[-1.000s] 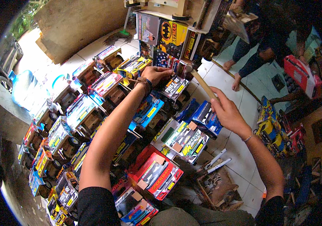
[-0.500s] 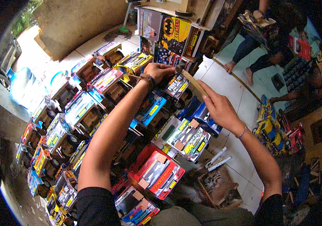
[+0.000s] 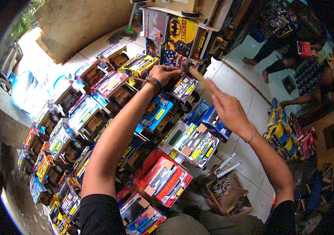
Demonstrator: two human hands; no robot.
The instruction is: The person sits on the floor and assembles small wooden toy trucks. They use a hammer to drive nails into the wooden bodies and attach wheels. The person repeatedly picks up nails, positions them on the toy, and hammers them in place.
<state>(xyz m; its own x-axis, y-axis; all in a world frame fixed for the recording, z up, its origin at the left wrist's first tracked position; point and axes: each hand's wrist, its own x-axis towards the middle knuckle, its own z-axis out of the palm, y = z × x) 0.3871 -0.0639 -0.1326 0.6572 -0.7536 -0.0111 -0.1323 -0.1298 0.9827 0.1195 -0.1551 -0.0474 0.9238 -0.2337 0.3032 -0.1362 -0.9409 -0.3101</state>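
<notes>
The right hand point(image 3: 230, 113) has its fingers clenched round a wooden-handled hammer point(image 3: 197, 74), whose head sits right by the fingertips of the left hand point(image 3: 161, 75), near the far end of a black-and-white toy truck point(image 3: 184, 87). The left fingers are drawn together, but I cannot tell on what; a red toy truck point(image 3: 165, 181) sits nearer the person

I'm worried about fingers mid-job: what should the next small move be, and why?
Probably ease the left hand slightly back from the hammer before any tap: the left fingertips look almost against the hammer's head, while the right hand grips the wooden handle. Whether those fingertips pinch anything is unclear.
</notes>
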